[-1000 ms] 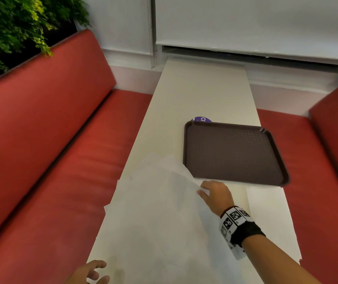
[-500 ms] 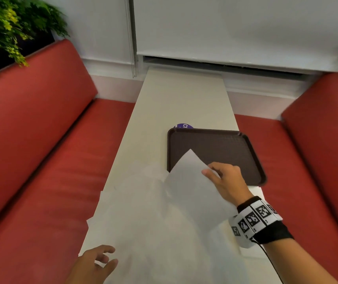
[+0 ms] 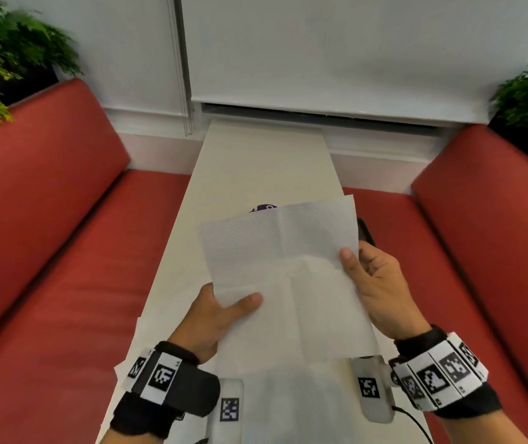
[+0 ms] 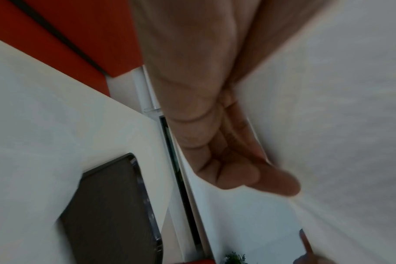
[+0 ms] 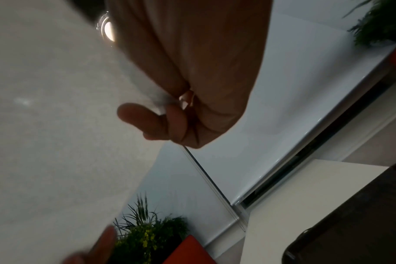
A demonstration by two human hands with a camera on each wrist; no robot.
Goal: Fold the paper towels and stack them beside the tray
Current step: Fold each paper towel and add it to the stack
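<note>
1. Holding a paper towel up above the surface, a person grips the sheet with both hands, one at each side edge.
2. Left hand: thumb lies across the near face of the towel at its lower left edge, with the fingers curled behind it (the left wrist view shows them bent against the back of the sheet).
3. Right hand: thumb pressed on the right edge of the towel, the fingers curled behind, pinching the sheet.
4. The towel is white and embossed, tilted slightly, with a vertical crease down its middle and a horizontal crease across it; its upper half stands lit, its lower half hangs toward the person.
5. More white towels lie spread loosely on the surface under the hands, near its close end.
6. A dark tray rests on the surface beyond the held towel, which hides nearly all of it in the head view; only a sliver of its right rim shows past the sheet.
7. A small purple object peeks over the top edge of the towel, too covered to tell what it is.
8. Red benches flank the surface on both sides, with green plants behind their backs.
</note>
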